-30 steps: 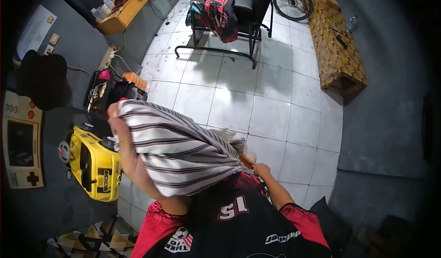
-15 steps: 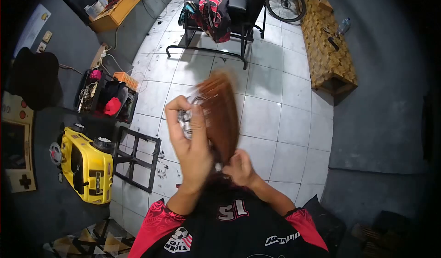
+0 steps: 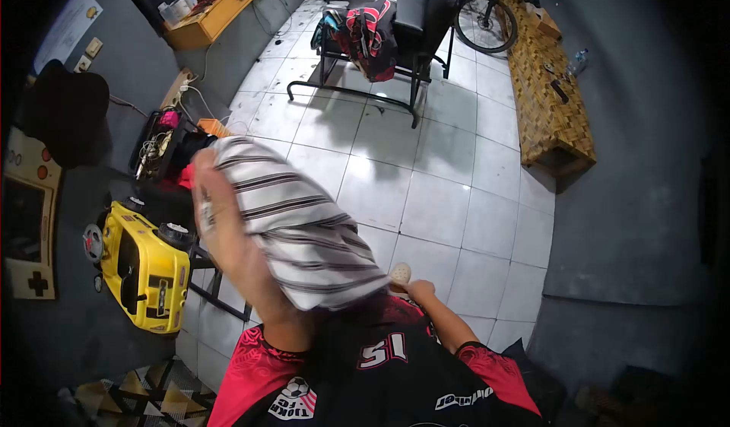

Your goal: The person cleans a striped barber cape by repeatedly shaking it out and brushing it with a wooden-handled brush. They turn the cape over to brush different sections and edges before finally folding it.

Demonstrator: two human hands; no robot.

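Observation:
A white cloth item with dark stripes (image 3: 293,214) spreads out in front of my chest, its lower edge close over my shirt. At its left edge, my left hand (image 3: 220,206) grips it, the fingers smeared by motion. My right hand (image 3: 418,290) is lower, by the cloth's lower right corner, with its fingers curled in. Just above those fingers shows a small pale dotted thing (image 3: 401,273); I cannot tell whether the hand holds it.
White floor tiles (image 3: 437,199) stretch ahead. A black chair frame (image 3: 350,91) carries clothes (image 3: 369,39), with a bicycle (image 3: 487,24) behind. On the right is a long woven bench (image 3: 544,100). A yellow toy car (image 3: 144,267) and a black crate (image 3: 156,149) stand left.
The brown face of the held thing is gone from view, and a striped cloth face shows instead. My left hand has moved left and my right hand slightly right and down.

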